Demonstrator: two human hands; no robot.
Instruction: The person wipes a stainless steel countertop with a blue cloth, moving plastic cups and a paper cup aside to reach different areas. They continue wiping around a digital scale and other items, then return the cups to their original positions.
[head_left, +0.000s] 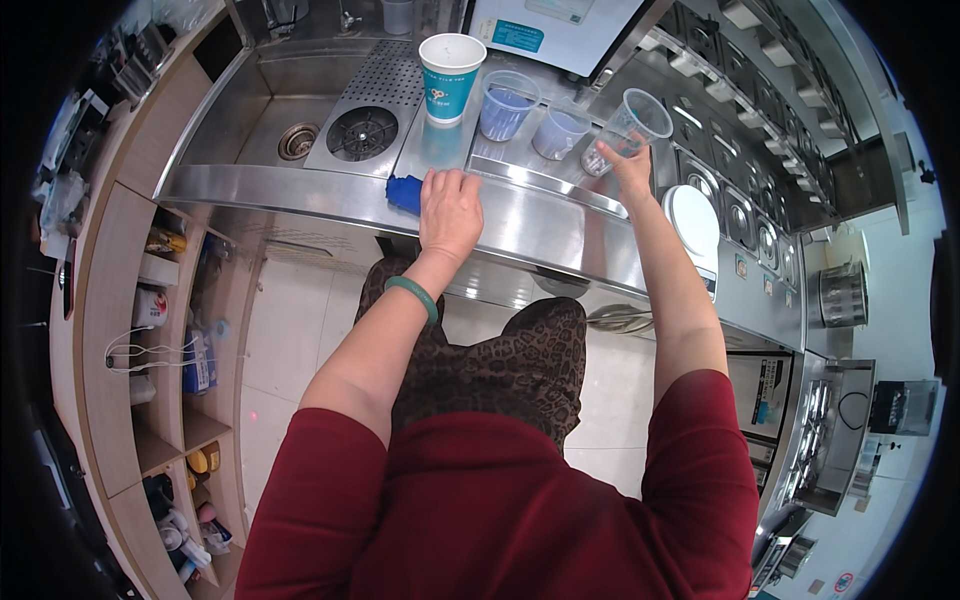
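My left hand (451, 212) is curled over a bunched blue cloth (403, 193) at the steel counter's front edge; part of the cloth is hidden under it. With my right hand (631, 169) I grip a clear plastic measuring cup (637, 112), which leans to the right. Small pale pieces show in the bottom of that cup. Left of it stand two more clear plastic cups, a smaller one (561, 131) and a larger one (510, 105), both looking bluish inside. Beyond my left hand a tall teal-and-white paper cup (451, 79) stands upright, bearing writing.
A sink (255, 120) and a cup rinser (362, 133) lie to the left. A white-topped scale (691, 221) sits right of my right forearm. Behind the cups stands a white machine (555, 34). Lidded steel containers (739, 210) line the right side; open wooden shelves (172, 337) stand at left.
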